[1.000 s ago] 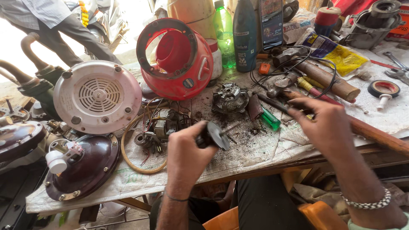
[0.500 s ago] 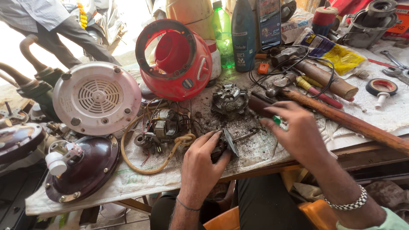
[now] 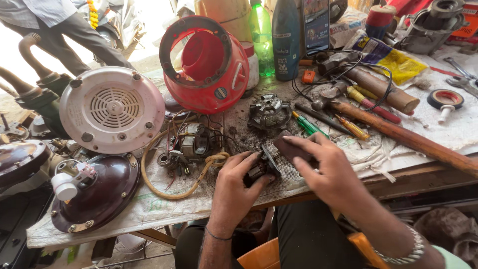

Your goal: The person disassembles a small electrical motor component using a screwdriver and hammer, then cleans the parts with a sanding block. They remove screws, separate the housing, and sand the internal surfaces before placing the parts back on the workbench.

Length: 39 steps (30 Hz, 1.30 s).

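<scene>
My left hand (image 3: 234, 187) grips a small dark motor part (image 3: 263, 167) near the front edge of the workbench. My right hand (image 3: 323, 167) presses a dark flat piece (image 3: 291, 148) against that part from the right. Just behind my hands lie a green-handled screwdriver (image 3: 307, 124) and a dirty metal motor housing (image 3: 269, 110). To the left sits a copper-wound stator with loose wires (image 3: 195, 142), ringed by a tan cord (image 3: 169, 187).
A red plastic casing (image 3: 209, 65), a white vented cover (image 3: 112, 109) and a maroon dome (image 3: 97, 192) stand at left. Hammers with wooden handles (image 3: 398, 132), bottles (image 3: 286, 37), a tape roll (image 3: 445, 98) and wrenches fill the right and back. A person stands at far left.
My left hand moved right with the dark part. My right hand came down from the tools behind and closed in against the part.
</scene>
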Each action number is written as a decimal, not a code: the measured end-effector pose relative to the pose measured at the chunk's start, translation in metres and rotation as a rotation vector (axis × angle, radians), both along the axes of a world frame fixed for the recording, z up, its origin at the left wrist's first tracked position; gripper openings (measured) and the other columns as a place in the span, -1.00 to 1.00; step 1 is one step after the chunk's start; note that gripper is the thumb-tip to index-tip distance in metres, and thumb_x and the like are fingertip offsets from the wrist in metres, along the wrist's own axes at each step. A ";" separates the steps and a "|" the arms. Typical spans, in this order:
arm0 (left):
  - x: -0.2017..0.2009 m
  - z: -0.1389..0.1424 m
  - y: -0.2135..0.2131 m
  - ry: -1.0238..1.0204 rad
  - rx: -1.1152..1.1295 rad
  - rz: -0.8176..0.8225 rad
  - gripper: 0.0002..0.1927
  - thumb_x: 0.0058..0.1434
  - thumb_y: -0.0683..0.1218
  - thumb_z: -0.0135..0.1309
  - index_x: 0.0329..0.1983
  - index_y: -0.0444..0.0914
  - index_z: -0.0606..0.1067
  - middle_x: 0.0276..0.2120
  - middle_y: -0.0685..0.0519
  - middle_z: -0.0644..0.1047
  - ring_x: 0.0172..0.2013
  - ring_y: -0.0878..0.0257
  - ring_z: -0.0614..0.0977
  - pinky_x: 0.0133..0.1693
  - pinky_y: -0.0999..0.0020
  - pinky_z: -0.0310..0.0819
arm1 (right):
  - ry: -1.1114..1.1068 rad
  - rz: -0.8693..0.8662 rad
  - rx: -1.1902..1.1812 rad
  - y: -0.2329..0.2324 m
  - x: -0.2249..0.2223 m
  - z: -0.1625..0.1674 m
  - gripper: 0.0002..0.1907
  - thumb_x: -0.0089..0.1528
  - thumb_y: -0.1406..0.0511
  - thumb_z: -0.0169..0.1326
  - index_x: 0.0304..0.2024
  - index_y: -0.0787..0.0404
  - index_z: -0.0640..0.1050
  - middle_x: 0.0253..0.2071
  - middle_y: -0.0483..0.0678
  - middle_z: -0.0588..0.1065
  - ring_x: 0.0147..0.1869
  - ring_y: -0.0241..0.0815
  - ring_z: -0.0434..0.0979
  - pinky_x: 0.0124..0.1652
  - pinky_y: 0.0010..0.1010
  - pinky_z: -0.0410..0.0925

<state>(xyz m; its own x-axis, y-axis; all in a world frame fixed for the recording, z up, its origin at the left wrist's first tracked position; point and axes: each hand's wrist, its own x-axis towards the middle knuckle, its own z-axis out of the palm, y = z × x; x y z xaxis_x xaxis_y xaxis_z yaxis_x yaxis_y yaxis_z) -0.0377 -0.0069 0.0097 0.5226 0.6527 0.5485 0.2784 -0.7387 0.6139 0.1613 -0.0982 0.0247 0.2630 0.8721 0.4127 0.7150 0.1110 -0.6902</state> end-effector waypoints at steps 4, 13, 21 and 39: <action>-0.002 -0.003 0.000 -0.032 0.081 -0.024 -0.46 -0.02 -0.19 0.38 0.08 -0.38 0.56 0.02 -0.19 0.63 0.07 -0.06 0.65 0.08 0.16 0.54 | -0.124 -0.029 0.061 0.009 -0.014 -0.002 -0.44 0.19 0.20 0.22 0.23 0.21 0.49 -0.17 0.19 0.57 -0.15 0.04 0.62 -0.15 -0.19 0.44; 0.000 0.006 -0.003 -0.023 -0.230 -0.021 -0.12 -0.07 -0.21 0.35 0.40 -0.24 0.34 -0.10 -0.11 0.64 -0.10 0.07 0.69 -0.04 0.22 0.57 | -0.303 -0.101 -0.048 -0.002 -0.015 0.013 -0.48 0.15 0.24 0.23 0.18 0.17 0.58 -0.23 0.21 0.65 -0.26 0.11 0.65 -0.19 -0.14 0.46; 0.005 0.003 -0.003 0.001 -0.020 -0.042 -0.23 -0.07 -0.23 0.38 0.30 -0.21 0.47 0.02 -0.06 0.66 0.00 0.08 0.63 0.06 0.21 0.54 | -0.209 -0.183 -0.218 0.007 -0.020 0.024 -0.55 0.23 0.15 0.22 0.18 0.02 0.60 -0.32 0.18 0.65 -0.44 0.02 0.65 -0.31 -0.18 0.46; 0.002 0.003 -0.003 0.016 -0.037 -0.040 -0.24 0.02 -0.19 0.35 0.35 -0.20 0.42 0.01 -0.08 0.62 0.01 0.04 0.60 0.08 0.18 0.51 | -0.105 -0.037 0.292 0.001 0.037 0.021 -0.71 0.17 0.40 0.27 -0.05 0.23 0.60 -0.16 0.08 0.52 -0.09 -0.22 0.52 -0.15 -0.42 0.43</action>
<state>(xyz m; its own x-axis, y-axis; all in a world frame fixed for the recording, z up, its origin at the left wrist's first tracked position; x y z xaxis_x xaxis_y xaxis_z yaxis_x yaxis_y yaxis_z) -0.0354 -0.0097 0.0123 0.5569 0.6511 0.5157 0.2590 -0.7261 0.6369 0.1979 -0.0975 0.0454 0.2350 0.7034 0.6708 0.7883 0.2658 -0.5549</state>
